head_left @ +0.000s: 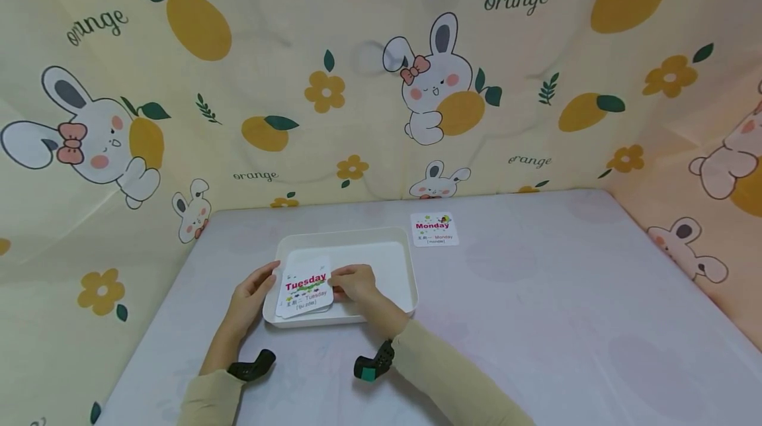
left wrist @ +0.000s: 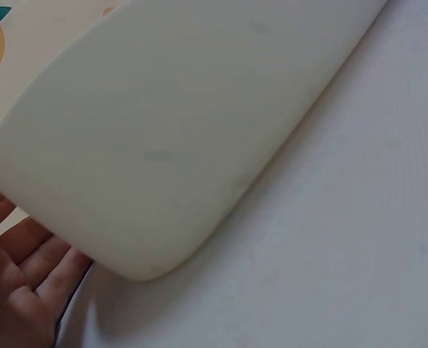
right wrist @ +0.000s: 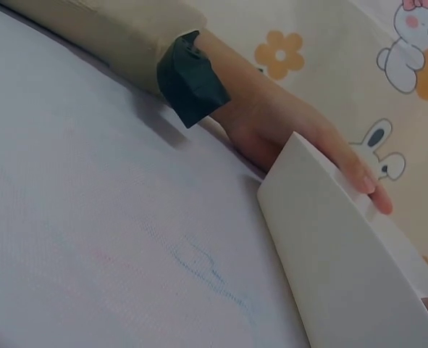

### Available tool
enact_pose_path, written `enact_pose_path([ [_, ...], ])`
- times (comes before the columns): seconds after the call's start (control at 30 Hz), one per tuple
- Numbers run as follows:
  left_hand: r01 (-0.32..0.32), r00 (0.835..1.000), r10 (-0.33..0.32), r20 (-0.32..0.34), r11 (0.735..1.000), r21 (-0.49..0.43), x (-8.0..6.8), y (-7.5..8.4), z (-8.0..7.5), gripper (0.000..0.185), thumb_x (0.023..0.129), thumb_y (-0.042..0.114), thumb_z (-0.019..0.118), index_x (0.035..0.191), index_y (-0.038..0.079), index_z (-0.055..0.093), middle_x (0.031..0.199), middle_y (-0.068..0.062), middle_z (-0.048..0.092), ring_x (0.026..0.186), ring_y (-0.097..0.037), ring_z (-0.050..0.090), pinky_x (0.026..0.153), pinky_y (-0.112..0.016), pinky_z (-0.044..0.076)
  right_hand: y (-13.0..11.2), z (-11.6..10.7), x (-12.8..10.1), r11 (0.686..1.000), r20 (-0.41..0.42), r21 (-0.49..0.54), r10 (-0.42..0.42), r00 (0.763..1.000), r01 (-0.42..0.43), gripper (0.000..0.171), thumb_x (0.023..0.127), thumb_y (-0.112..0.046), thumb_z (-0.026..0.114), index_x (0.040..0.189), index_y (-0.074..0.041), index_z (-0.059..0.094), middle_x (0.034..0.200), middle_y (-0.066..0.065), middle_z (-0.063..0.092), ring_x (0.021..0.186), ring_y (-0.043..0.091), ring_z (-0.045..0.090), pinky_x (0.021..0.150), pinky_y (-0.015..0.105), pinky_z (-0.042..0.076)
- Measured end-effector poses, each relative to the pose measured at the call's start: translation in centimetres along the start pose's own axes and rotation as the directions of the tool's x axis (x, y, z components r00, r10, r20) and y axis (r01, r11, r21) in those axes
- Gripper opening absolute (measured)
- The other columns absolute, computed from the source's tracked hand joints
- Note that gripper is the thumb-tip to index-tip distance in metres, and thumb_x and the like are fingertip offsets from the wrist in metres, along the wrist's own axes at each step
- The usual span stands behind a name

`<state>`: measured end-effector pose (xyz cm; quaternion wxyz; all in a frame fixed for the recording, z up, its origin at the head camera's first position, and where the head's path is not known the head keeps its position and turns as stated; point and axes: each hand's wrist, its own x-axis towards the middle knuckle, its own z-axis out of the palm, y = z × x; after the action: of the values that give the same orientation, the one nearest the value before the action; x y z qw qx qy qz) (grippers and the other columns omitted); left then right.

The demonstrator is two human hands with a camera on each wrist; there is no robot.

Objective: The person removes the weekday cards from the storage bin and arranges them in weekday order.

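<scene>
A white card printed "Tuesday" (head_left: 306, 284) lies on top of other cards in the left part of a shallow white tray (head_left: 383, 274). My right hand (head_left: 358, 284) is over the tray and pinches the card's right edge between thumb and fingers. At the tray's left side, my left hand (head_left: 249, 299) rests along the rim with its fingers extended. The left wrist view shows the tray's outer wall (left wrist: 170, 145) close up, with left fingers (left wrist: 51, 261) beside its edge.
A card printed "Monday" (head_left: 435, 229) lies face up on the pale cloth-covered table (head_left: 536, 300), just past the tray's far right corner. Behind and at both sides stands a cream fabric backdrop (head_left: 357, 16) with rabbits and oranges.
</scene>
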<state>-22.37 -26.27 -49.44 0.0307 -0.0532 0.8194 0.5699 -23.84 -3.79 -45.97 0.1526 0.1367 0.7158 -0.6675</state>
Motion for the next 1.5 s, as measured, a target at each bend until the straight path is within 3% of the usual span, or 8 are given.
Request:
enact_pose_path([
  [0.5, -0.01, 1.0, 0.01, -0.004, 1.0, 0.008, 0.1, -0.1, 0.0, 0.052, 0.099, 0.042, 0.048, 0.145, 0.017, 0.043, 0.155, -0.007, 0.038, 0.145, -0.024, 0.034, 0.121, -0.045, 0.028, 0.0, -1.1, -0.3, 1.0, 0.079, 0.014, -0.002, 0.997, 0.001, 0.019, 0.083, -0.005, 0.07, 0.101, 0.0, 0.071, 0.088, 0.011, 0.073, 0.058, 0.005, 0.06, 0.051, 0.012, 0.05],
  [0.9, -0.013, 1.0, 0.013, -0.015, 1.0, 0.021, -0.1, 0.1, 0.0, 0.049, 0.1, 0.039, 0.047, 0.144, 0.017, 0.044, 0.155, -0.009, 0.038, 0.145, -0.026, 0.034, 0.121, -0.048, 0.028, -0.1, -2.8, -0.4, 0.996, 0.071, -0.038, -0.081, 0.994, 0.084, 0.021, 0.084, -0.006, 0.069, 0.103, 0.002, 0.07, 0.098, 0.016, 0.074, 0.062, 0.006, 0.06, 0.053, 0.013, 0.052],
  [1.2, -0.028, 0.999, 0.029, -0.021, 0.999, 0.039, -0.3, 0.2, 0.1, 0.047, 0.101, 0.035, 0.047, 0.143, 0.015, 0.045, 0.154, -0.012, 0.04, 0.143, -0.03, 0.036, 0.12, -0.049, 0.029, -0.6, -4.5, -0.5, 0.989, 0.066, 0.001, -0.146, 0.987, 0.146, 0.022, 0.085, -0.004, 0.067, 0.105, 0.006, 0.069, 0.099, 0.019, 0.073, 0.061, 0.004, 0.061, 0.059, 0.016, 0.055],
  [1.5, -0.016, 1.0, 0.017, -0.024, 0.999, 0.036, -0.1, -0.1, 0.1, 0.047, 0.101, 0.036, 0.047, 0.144, 0.017, 0.044, 0.155, -0.009, 0.038, 0.143, -0.027, 0.036, 0.12, -0.048, 0.029, -1.0, -6.2, -0.4, 0.989, 0.036, 0.019, -0.145, 0.989, 0.144, 0.023, 0.085, -0.005, 0.068, 0.106, 0.004, 0.069, 0.1, 0.018, 0.073, 0.063, 0.005, 0.062, 0.059, 0.016, 0.056],
])
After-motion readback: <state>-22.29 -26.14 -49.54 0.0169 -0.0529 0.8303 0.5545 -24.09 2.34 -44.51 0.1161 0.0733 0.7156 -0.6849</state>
